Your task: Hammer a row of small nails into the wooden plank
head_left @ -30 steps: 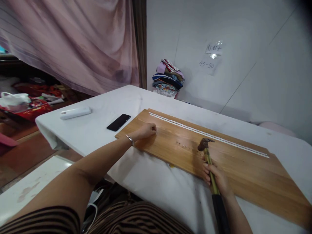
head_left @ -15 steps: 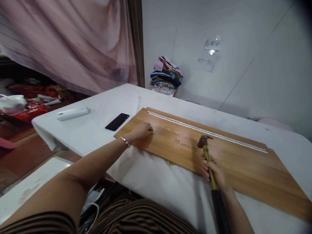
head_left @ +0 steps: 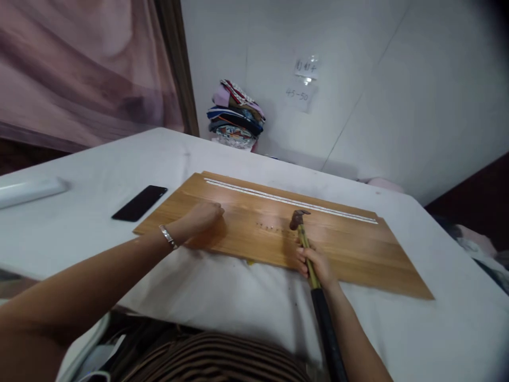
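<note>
My left hand [head_left: 207,215] is closed in a pinch over the left part of a brown wooden board [head_left: 366,260]. A tiny nail seems to be between its fingertips, though it is barely visible now. My right hand [head_left: 316,263] grips a claw hammer [head_left: 313,273] by its yellow-and-black handle. The hammer's head is raised in front of the hand, above the board. Several small nails [head_left: 270,227] show in a row on the board, between my two hands. Two white marked strips [head_left: 286,200] run along the board's far side.
A black phone [head_left: 140,203] lies left of the board on the white-covered table [head_left: 99,164]. Farther left is a white object [head_left: 32,192], cut off by the frame. Folded clothes [head_left: 236,114] are piled by the wall, where paper notes [head_left: 301,95] hang. A pink curtain [head_left: 87,69] hangs at left.
The camera view has swung right, so the table, board and hands appear farther left. Both hands keep nearly the same places over the board, the right still holding the hammer.
</note>
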### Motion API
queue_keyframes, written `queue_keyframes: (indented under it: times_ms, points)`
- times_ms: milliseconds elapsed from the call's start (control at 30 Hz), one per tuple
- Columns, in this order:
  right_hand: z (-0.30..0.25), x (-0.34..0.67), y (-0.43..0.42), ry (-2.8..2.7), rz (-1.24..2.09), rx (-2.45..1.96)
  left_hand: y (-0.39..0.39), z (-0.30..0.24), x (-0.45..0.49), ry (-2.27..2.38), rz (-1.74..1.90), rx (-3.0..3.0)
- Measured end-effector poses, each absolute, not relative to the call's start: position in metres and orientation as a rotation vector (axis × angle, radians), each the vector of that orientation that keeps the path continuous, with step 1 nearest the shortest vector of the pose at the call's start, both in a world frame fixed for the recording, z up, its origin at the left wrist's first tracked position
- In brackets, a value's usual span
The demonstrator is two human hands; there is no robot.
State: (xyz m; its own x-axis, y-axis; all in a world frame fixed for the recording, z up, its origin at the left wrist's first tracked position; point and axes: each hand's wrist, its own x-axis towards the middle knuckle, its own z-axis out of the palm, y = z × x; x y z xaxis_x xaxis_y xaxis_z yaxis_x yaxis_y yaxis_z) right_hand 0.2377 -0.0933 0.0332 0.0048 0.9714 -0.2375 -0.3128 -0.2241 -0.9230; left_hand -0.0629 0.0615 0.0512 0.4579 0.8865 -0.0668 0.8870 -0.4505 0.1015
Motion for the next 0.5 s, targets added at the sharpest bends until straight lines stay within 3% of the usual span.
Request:
queue_keyframes:
  times_ms: [300, 500]
  points:
    - [0.022, 0.243, -0.091, -0.744, 1.484, -1.148, 0.073, 0.043, -0.061, 1.666, -0.092, 2.561]
    - [0.003, 0.255, -0.094, -0.799, 1.485, -1.117, 0.083, 0.023, -0.091, 1.669, 0.304, 2.302]
